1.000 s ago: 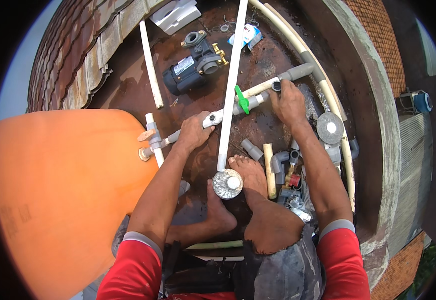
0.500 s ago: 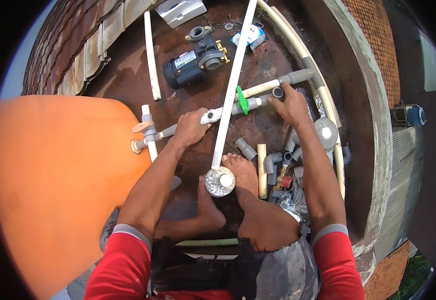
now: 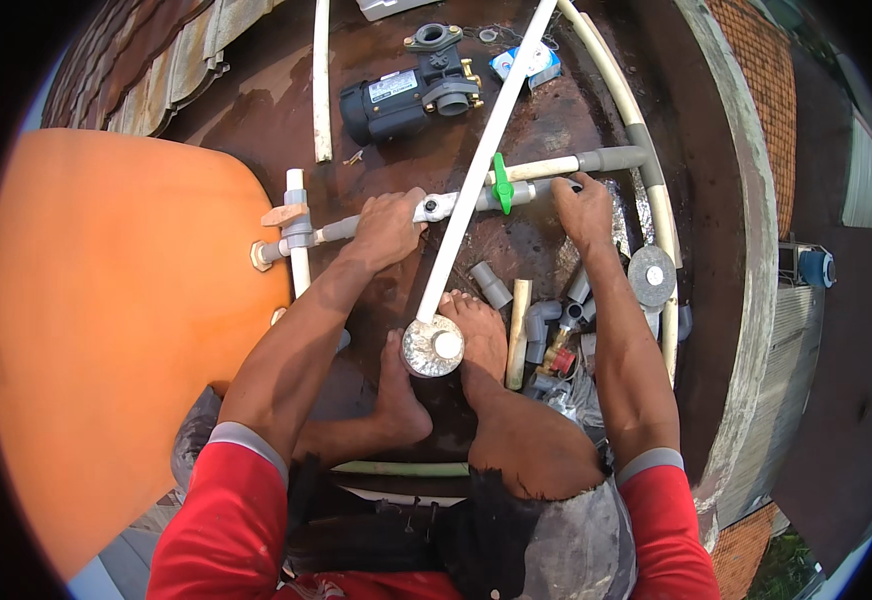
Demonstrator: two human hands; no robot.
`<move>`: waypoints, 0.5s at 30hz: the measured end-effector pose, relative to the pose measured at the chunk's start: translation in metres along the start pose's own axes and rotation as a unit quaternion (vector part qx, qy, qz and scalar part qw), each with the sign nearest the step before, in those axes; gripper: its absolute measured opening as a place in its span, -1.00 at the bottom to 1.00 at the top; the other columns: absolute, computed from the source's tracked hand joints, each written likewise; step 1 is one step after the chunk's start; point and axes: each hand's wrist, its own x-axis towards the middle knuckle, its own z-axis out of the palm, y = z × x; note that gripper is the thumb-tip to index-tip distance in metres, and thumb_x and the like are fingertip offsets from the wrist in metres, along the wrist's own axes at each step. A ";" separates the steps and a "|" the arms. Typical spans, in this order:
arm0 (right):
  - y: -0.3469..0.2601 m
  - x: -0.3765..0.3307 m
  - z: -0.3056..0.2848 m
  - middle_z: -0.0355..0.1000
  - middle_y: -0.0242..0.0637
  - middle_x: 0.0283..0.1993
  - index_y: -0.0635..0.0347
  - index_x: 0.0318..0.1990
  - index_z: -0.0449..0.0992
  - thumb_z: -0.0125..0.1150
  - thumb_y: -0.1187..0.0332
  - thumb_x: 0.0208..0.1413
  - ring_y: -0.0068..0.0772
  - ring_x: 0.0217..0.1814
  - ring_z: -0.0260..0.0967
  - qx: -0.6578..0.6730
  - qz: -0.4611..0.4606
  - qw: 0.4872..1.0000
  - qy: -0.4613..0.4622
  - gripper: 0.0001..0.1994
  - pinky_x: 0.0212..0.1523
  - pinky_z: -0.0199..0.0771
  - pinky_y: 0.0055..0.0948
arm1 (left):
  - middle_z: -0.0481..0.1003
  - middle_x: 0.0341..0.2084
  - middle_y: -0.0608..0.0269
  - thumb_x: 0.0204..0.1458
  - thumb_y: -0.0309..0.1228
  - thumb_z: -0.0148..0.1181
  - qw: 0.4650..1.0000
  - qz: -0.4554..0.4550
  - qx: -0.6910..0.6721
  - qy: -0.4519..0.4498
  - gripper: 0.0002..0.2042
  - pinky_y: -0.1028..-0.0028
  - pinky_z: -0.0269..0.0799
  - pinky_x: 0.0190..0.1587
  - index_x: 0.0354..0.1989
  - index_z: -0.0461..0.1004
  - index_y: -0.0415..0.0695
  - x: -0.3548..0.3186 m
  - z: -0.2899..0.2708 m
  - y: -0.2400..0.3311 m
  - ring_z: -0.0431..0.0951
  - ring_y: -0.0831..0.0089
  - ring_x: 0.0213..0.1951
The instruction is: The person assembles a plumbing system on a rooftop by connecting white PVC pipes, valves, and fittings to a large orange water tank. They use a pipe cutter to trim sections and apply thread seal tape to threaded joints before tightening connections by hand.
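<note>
Since a second ago the whole scene has slid up the view a bit and the right hand (image 3: 584, 208) has crept in along the pipe run, now sitting just past the green valve handle (image 3: 501, 182), while the left hand (image 3: 388, 228) looks like it hasn't let go at all. So, taking that green handle as the landmark: the horizontal grey pipe run (image 3: 456, 203) it belongs to lies across the rusty brown rooftop (image 3: 556, 110), and the left hand is wrapped fully around it on the side towards the big orange tank (image 3: 116, 330), fingers curled shut over the pipe. Right hand is on the other side of the handle, fingers bent down onto the pipe end, though I can't tell how tightly it grips. Crossing right over the handle is a long white pipe (image 3: 481, 150), running down to a round metal end piece (image 3: 433, 346) that rests against the bare feet (image 3: 481, 335). Beyond the handle, away from the person, sits a black pump (image 3: 411, 95). Nearer the person, just beside the feet, is a scatter of loose grey fittings (image 3: 546, 320).
</note>
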 end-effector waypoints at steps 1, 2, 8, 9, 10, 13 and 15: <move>-0.003 0.014 -0.010 0.66 0.45 -0.02 0.44 0.07 0.74 0.31 0.02 0.14 0.39 0.10 0.69 -0.064 -0.005 0.997 -0.031 -0.42 0.21 0.63 0.08 | 0.68 -0.11 -0.15 0.22 -0.41 0.42 1.000 0.002 -0.003 -0.001 -0.73 -0.14 0.43 0.17 0.02 0.52 -0.16 0.000 0.002 0.003 0.62 -0.25 0.10; 0.002 0.032 -0.016 0.66 0.44 0.00 0.43 0.07 0.75 0.31 0.03 0.14 0.38 0.09 0.69 -0.127 -0.014 0.990 -0.059 -0.42 0.20 0.63 0.08 | 0.68 -0.10 -0.15 0.23 -0.42 0.42 1.000 0.008 -0.007 -0.001 -0.73 -0.14 0.42 0.17 0.03 0.52 -0.16 0.004 0.003 0.006 0.62 -0.25 0.10; -0.033 0.038 -0.022 0.68 0.39 0.01 0.46 0.04 0.74 0.30 0.08 0.14 0.39 0.06 0.70 -0.239 -0.074 0.955 -0.157 -0.45 0.19 0.64 0.08 | 0.68 -0.11 -0.11 0.23 -0.41 0.40 1.000 -0.003 0.017 0.016 -0.75 -0.14 0.41 0.15 0.01 0.52 -0.16 0.005 0.005 0.003 0.63 -0.22 0.08; -0.033 0.033 -0.021 0.68 0.38 0.00 0.46 0.04 0.74 0.30 0.07 0.14 0.39 0.06 0.70 -0.204 -0.066 0.969 -0.124 -0.45 0.20 0.64 0.06 | 0.68 -0.10 -0.12 0.23 -0.42 0.40 1.000 -0.005 0.013 0.021 -0.74 -0.15 0.41 0.15 0.02 0.52 -0.16 0.006 0.004 0.005 0.62 -0.24 0.09; -0.026 0.021 -0.017 0.69 0.37 -0.01 0.45 0.05 0.75 0.31 0.07 0.13 0.39 0.06 0.70 -0.128 -0.041 0.989 -0.065 -0.44 0.20 0.64 0.05 | 0.68 -0.10 -0.12 0.23 -0.42 0.40 1.000 -0.002 0.012 0.016 -0.74 -0.14 0.41 0.16 0.02 0.52 -0.16 0.007 0.005 0.008 0.62 -0.23 0.10; -0.006 -0.004 -0.003 0.69 0.38 -0.05 0.46 0.06 0.75 0.33 0.02 0.11 0.39 0.07 0.70 -0.021 -0.027 0.999 0.027 -0.41 0.22 0.63 0.02 | 0.67 -0.12 -0.10 0.22 -0.44 0.39 1.000 -0.002 0.013 0.007 -0.76 -0.13 0.40 0.16 0.00 0.51 -0.15 0.003 0.003 0.008 0.62 -0.22 0.09; 0.000 -0.001 -0.003 0.67 0.42 -0.06 0.51 0.02 0.74 0.32 -0.01 0.10 0.40 0.10 0.69 -0.042 -0.029 0.998 0.026 -0.37 0.25 0.61 0.04 | 0.67 -0.12 -0.10 0.22 -0.44 0.39 1.000 -0.001 0.026 0.013 -0.76 -0.13 0.40 0.16 0.00 0.51 -0.15 0.002 0.006 0.006 0.62 -0.22 0.09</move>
